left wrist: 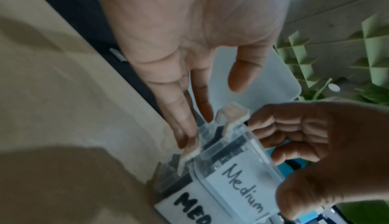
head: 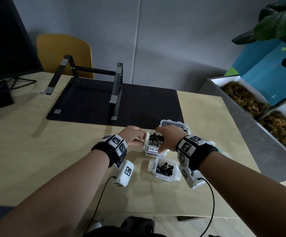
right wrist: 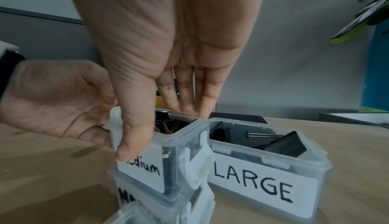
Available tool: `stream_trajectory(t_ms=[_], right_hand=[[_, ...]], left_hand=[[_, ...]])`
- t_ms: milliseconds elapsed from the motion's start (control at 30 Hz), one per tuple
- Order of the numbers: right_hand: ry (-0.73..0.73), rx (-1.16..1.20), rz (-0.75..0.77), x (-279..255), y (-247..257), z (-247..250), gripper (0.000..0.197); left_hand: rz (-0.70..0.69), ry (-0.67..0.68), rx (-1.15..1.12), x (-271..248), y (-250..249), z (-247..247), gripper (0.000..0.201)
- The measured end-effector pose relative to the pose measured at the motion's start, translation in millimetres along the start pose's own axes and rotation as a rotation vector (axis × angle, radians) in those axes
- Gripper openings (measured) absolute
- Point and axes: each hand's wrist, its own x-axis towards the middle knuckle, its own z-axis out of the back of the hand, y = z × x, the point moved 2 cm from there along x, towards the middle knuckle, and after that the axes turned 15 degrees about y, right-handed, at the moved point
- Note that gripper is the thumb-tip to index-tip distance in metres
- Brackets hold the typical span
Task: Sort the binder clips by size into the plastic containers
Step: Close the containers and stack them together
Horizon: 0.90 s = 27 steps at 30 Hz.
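Clear plastic Medium container (right wrist: 160,152) pinched by right hand (head: 168,138): thumb on label, fingers on far rim, stacked atop second medium box (head: 153,154). Left hand (head: 133,136) relaxed, fingertips touching side latch. Medium binder clips (head: 156,139) inside. Sorting looks finished; next likely lift or reseat tub squarely.

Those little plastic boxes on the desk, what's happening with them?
A person is sorting binder clips by size. The right hand grips the "Medium" container, stacked on another medium-labelled box, while the left hand touches its side latch. The "Large" container and "Small" container sit open, holding clips.
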Motion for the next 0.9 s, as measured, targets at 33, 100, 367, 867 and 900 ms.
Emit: stream_trajectory(t_ms=[33,100,367,867,900], right_hand=[[-0.003,-0.003,0.001,-0.1,0.1,-0.1,0.062],[-0.006,-0.005,0.003,-0.2,0.3,-0.2,0.062],[-0.004,0.034,0.0,0.7,-2.0,-1.8,0.066],[-0.072,0.518,-0.089,-13.5,-54.5,-22.1,0.036],[-0.046,0.537,-0.085,-12.6,-54.4,-25.5,0.04]], left_hand=[[-0.004,-0.012,-0.037,-0.5,-0.6,0.2,0.018],[-0.001,-0.012,-0.074,-1.5,-2.7,-1.2,0.015],[-0.041,-0.113,0.376,2.3,-10.6,-10.1,0.019],[-0.211,0.038,0.684,-8.3,1.3,-26.8,0.084],[-0.222,0.051,0.731,-8.7,-2.7,-30.0,0.081]])
